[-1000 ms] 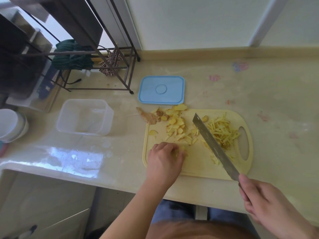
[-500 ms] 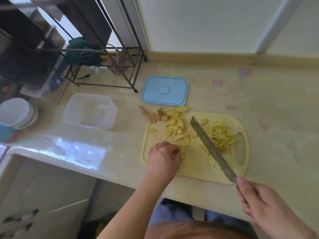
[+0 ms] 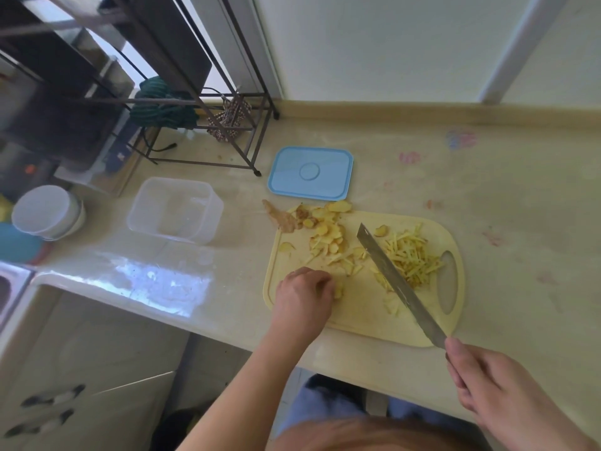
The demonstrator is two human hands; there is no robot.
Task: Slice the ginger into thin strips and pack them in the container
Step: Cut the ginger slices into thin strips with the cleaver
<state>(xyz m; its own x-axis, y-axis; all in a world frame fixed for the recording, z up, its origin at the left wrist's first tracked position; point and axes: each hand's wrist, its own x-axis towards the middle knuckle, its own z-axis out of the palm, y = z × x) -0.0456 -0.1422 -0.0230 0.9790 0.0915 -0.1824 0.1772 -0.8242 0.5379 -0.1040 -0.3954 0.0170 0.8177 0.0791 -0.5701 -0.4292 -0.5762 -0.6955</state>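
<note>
**Head view: ginger half cut on a pale yellow board**

Head camera looks down on a glossy cream countertop (image 3: 487, 203) with faint coloured smudges. A rounded plastic cutting board (image 3: 364, 314), pale yellow with an oval handle slot at its right end, lies near the counter's front edge. The left hand (image 3: 305, 294) is curled knuckles-up on the board's near left part, fingers pinching a small piece of ginger (image 3: 338, 290) against the surface. The right hand (image 3: 494, 395) grasps the handle of a knife (image 3: 400, 288), whose long flat steel blade slants across the board, tip pointing away from the person. Right of the blade sits a loose heap of thin ginger strips (image 3: 413, 258); left of it, round ginger slices (image 3: 325, 229) lie scattered, some spilling over the board's far edge beside a knobbly brown peel scrap (image 3: 281, 218). A clear, rounded-rectangle container (image 3: 175, 209) stands open on the counter, well apart to the left of the board. Its light blue lid (image 3: 310, 173), flat with a moulded circle, rests just beyond the board. A dark metal wire rack (image 3: 208, 125) stands behind.
</note>
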